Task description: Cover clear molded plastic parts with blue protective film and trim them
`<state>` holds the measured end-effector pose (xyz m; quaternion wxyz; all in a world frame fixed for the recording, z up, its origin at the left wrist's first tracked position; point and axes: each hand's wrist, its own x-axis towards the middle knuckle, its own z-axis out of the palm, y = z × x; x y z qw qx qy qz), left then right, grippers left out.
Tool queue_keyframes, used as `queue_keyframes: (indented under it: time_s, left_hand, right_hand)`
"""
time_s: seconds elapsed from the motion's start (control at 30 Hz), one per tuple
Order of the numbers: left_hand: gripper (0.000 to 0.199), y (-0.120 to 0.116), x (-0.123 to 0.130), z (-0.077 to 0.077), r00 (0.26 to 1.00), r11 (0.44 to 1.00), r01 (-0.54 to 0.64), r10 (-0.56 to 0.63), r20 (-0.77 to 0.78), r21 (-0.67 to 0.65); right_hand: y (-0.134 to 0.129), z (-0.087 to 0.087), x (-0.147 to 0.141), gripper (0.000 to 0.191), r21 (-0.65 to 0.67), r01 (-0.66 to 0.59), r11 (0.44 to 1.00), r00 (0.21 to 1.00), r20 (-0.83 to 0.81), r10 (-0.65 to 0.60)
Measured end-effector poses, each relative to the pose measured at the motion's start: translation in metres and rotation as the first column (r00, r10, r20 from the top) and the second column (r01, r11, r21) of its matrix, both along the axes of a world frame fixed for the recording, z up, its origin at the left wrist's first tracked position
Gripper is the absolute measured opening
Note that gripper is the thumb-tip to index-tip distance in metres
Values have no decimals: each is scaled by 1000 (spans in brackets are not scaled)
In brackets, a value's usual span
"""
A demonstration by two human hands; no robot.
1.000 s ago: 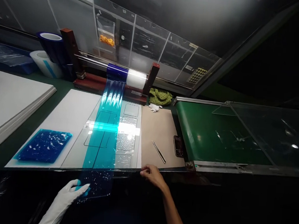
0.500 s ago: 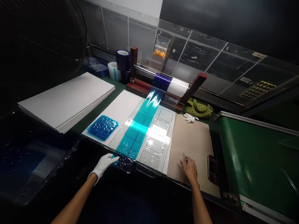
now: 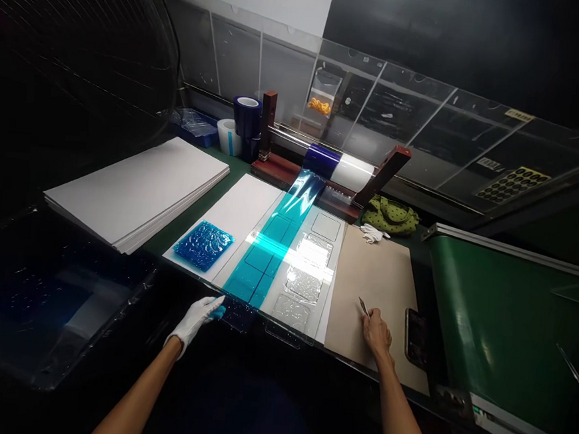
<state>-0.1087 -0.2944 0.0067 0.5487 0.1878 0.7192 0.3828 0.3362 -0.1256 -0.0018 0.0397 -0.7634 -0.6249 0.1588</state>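
The near end of a strip of blue protective film [image 3: 259, 275] is gripped by the left hand [image 3: 196, 320], which is covered by a white glove. Its fingers [image 3: 213, 307] are drawn closed on the film's end, just past the near edge of the bench. The right hand [image 3: 375, 332] is bare, and its fingers [image 3: 370, 316] are pinched around slim metal tweezers [image 3: 363, 307], of which only the tip is seen, above a sheet of kraft paper [image 3: 369, 283].

The film is run out from a blue roll [image 3: 318, 160], mounted beside a white roll [image 3: 352, 172] and held by a red-brown post [image 3: 384, 166] at its right. The strip is laid from far to near across a clear plastic plate [image 3: 305, 332] marked with rectangular outlines. The plate rests on a white board [image 3: 230, 212], and a crumpled square of blue film [image 3: 203, 245] lies on the board to the left of the plate.

A stack of white boards [image 3: 136, 191] is placed further left. A phone [image 3: 415, 337] lies just right of the kraft paper, beside a green conveyor belt [image 3: 496, 327]. White gloves [image 3: 372, 233] and a green dotted pouch [image 3: 390, 215] are seen at the far edge of the paper.
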Motion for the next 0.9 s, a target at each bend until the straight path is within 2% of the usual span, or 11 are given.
queue_keyframes:
  time_s: [0.2,0.37,0.43,0.5,0.57,0.63,0.73,0.83,0.9]
  left_hand:
    - [70,-11,-7,-5,998,1000,27,-27,52,-12]
    - [69,-8,-3,-7,997,997,68,-68,-20,23]
    - [63,-7,-2,-7,992,997,72,-69,-109,22]
    - [63,-5,-2,-5,964,999,36,-37,-265,-7]
    - [70,-2,-1,-1,887,999,-25,9,-462,-29]
    - [70,2,6,3,781,1000,-25,14,-624,-9]
    - [46,13,33,9,668,983,179,-83,-740,51]
    - [32,30,73,7,578,902,427,-220,-785,61]
    - [29,42,95,2,514,849,527,-290,-807,31]
  right_hand:
    - [-6,9,-14,35,79,-51,996,976,-207,66]
    - [-11,15,-46,39,116,-135,984,931,-325,166]
    - [-15,19,-61,34,133,-187,973,908,-355,223]
    - [-20,24,-76,28,147,-246,958,891,-355,283]
    - [-26,31,-92,24,154,-323,934,892,-281,355]
    - [-31,36,-108,23,142,-426,894,886,-136,444]
    - [-33,40,-134,22,80,-568,819,823,56,565]
    - [-28,37,-158,23,42,-638,768,767,110,632]
    - [-22,34,-171,26,33,-662,748,746,123,655]
